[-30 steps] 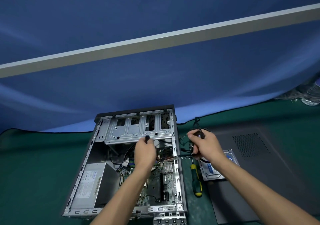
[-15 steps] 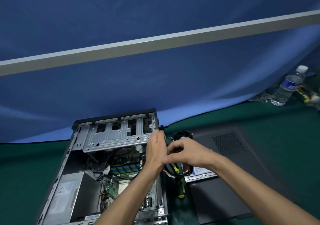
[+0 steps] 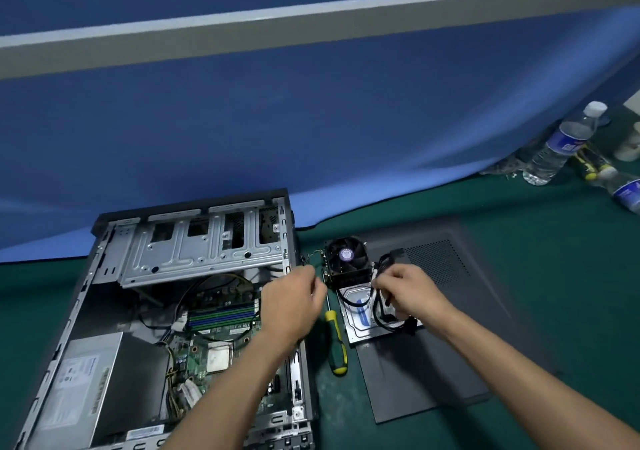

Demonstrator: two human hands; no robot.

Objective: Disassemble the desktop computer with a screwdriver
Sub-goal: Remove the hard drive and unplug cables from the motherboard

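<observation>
Presently the desktop computer (image 3: 166,328) lies on its side on the green surface (image 3: 519,242), open face up, its long axis running from near the viewer toward the blue backdrop (image 3: 311,120) and leaning slightly right; the drive cage (image 3: 204,249) sits at the far end and the power supply (image 3: 93,387) at the near left. The screwdriver (image 3: 335,342) lies loose just beside the case's right wall, roughly parallel to it, with the shaft pointing away from the viewer and the green-and-yellow handle nearer.

The hands are apart. The left hand (image 3: 291,306) hovers over the case's right edge with fingers curled; whether it grips anything cannot be told. The right hand (image 3: 412,294) pinches a black cable (image 3: 381,269) above a hard drive (image 3: 360,314), which rests on the detached side panel (image 3: 450,363). A cooling fan (image 3: 346,259) sits just beyond the drive. Water bottles (image 3: 561,145) stand well apart at far right.
</observation>
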